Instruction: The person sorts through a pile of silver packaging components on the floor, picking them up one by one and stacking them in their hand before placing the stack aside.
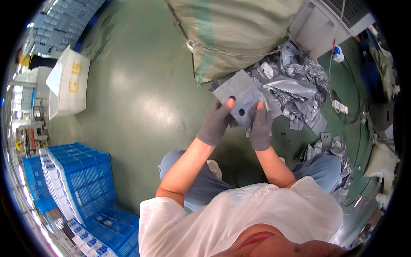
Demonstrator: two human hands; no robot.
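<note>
Both my hands wear grey gloves that leave the thumb tips bare. Between them I grip a grey plastic sheet [243, 89], perhaps several layers thick, with a round black spot or hole near its lower end. My left hand [215, 123] is closed on its left edge, thumb on top. On the opposite edge, my right hand [261, 127] pinches it the same way; the fingers of both hands are mostly hidden underneath. Just beyond the right hand lies a heap of crumpled grey plastic sheets [295, 90] on the floor.
A large woven sack [239, 30] stands ahead. More grey plastic [338, 150] lies by my right knee. Blue crates [87, 175] stand at left, a white bin [70, 85] farther off with a person beyond. Cables and a power strip [339, 106] lie at right.
</note>
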